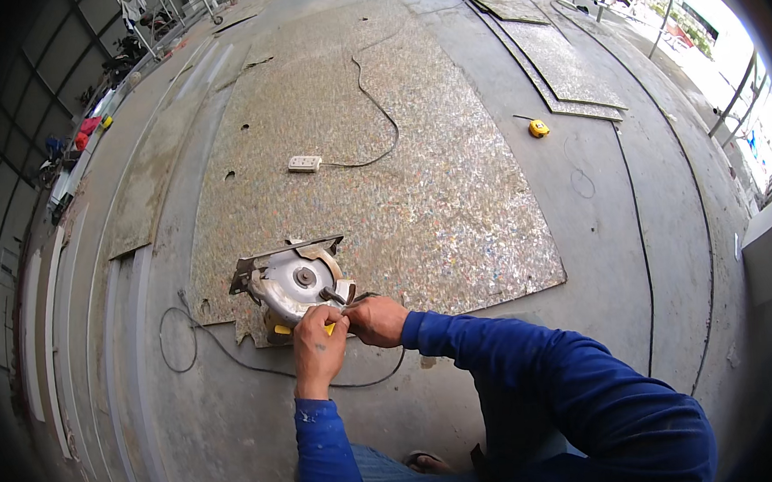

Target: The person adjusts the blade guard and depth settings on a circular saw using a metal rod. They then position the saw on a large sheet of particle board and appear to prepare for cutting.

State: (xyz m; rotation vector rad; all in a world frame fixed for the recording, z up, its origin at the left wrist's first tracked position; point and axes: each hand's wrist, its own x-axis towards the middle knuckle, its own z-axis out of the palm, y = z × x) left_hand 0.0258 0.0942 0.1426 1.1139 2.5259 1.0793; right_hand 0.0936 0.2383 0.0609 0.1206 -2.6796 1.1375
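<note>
A circular saw (304, 277) with a silver blade guard and yellow parts rests on its side at the near edge of a large speckled board (383, 188). My left hand (319, 347) is closed in a pinch against the saw's near side, and a bit of yellow shows beside its fingers. My right hand (378, 321) is closed round the saw's near right end, its fingertips meeting those of my left. What the left fingers pinch is hidden. From beside my right wrist a dark power cord (279, 371) runs left across the floor in a loop.
On the board lies a white socket strip (304, 164) with its cable running away. A yellow tape measure (538, 128) sits on the concrete to the right. More boards (561, 71) lie at the far right, a narrow board (140, 198) and long metal strips (140, 344) at the left.
</note>
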